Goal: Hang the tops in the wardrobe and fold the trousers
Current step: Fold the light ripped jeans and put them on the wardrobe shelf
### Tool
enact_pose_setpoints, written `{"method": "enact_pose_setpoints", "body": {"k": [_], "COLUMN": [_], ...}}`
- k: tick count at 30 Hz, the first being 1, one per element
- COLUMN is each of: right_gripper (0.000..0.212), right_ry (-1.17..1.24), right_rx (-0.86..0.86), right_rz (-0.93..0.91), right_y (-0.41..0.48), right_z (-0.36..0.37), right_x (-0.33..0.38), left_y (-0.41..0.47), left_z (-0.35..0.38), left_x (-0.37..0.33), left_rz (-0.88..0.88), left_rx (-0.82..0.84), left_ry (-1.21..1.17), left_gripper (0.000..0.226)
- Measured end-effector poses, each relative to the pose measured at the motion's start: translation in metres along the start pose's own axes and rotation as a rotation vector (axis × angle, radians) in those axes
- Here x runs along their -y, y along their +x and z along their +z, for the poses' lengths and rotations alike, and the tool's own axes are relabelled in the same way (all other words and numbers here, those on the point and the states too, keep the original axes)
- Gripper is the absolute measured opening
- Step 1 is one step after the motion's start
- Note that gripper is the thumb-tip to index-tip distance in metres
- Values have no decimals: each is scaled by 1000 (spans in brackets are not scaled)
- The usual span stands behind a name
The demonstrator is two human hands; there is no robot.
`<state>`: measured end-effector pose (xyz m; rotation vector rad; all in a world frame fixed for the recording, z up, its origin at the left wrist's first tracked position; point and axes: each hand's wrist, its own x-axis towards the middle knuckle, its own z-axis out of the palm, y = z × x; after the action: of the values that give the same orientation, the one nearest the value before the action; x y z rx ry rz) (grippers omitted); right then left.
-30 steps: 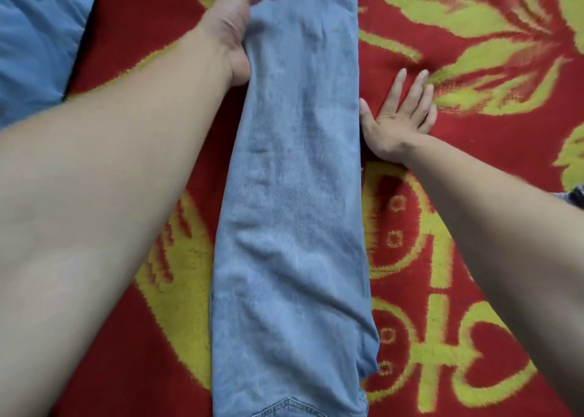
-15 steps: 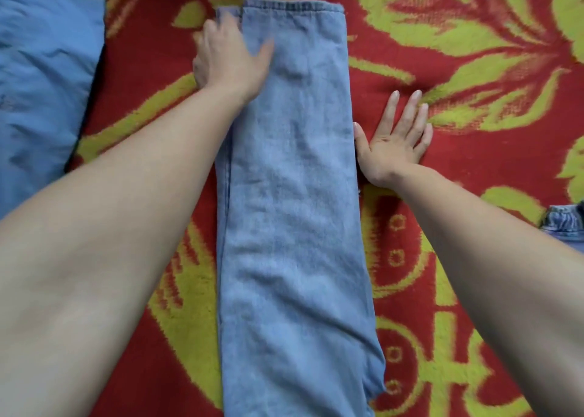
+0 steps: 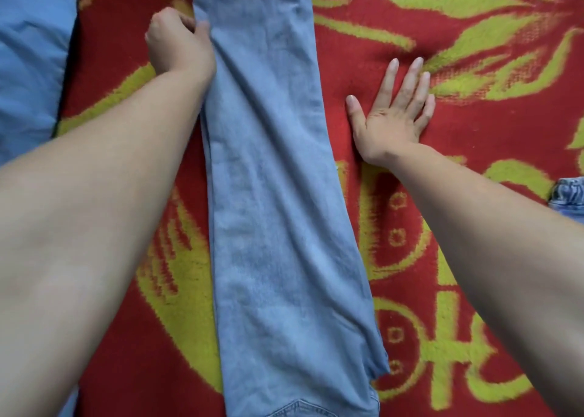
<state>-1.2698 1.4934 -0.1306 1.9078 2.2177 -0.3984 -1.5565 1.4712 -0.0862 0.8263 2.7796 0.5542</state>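
Note:
A pair of light blue jeans [image 3: 278, 195] lies folded lengthwise, leg on leg, as a long strip down the middle of a red and yellow patterned blanket [image 3: 474, 125]. My left hand [image 3: 178, 41] has its fingers curled round the left edge of the jeans near the far end, pinching the denim. Flat on the blanket to the right of the jeans lies my right hand [image 3: 393, 113], fingers straight and spread, a short gap away from the fabric.
A blue cloth or pillow [image 3: 28, 62] lies at the far left. Another piece of blue denim [image 3: 568, 195] peeks in at the right edge, partly behind my right forearm.
My left hand went from lying flat on the jeans' far end to gripping their left edge. My right hand now lies a little away from the jeans' right edge.

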Motion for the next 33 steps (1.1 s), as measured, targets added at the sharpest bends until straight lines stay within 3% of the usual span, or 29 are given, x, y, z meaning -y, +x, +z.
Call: {"method": "enact_pose_setpoints", "body": {"k": [2, 6, 10, 14, 18, 21, 23, 24, 28, 33], "right_gripper": [85, 85, 86, 82, 67, 65, 60, 59, 60, 61], "right_ry": [-9, -13, -8, -18, 36, 140, 1, -87, -150, 145], "right_rx": [-9, -38, -67, -27, 48, -55, -38, 17, 66, 37], "right_rz": [0, -11, -25, -73, -264, -565, -792, -816, -523, -307], "right_y": [0, 1, 2, -4, -50, -125, -174, -195, -258, -313], "right_z": [0, 2, 3, -6, -21, -23, -9, 0, 35, 45], "right_x": [0, 0, -3, -7, -23, -29, -40, -47, -61, -61], "left_y": [-8, -69, -152, -218, -256, -271, -277, -280, -312, -379], "left_z": [0, -4, -6, -15, -26, -34, -40, -43, -56, -80], "left_x": [5, 21, 61, 111, 143, 161, 170, 173, 191, 225], "left_rz": [46, 315, 484, 544, 517, 463, 421, 407, 387, 353], "left_rx": [-15, -81, 82, 217, 293, 345, 364, 364, 383, 395], "left_ry": [-1, 95, 180, 265, 263, 267, 254, 246, 193, 30], "left_gripper": [47, 62, 58, 55, 57, 56, 55, 54, 54, 57]}}
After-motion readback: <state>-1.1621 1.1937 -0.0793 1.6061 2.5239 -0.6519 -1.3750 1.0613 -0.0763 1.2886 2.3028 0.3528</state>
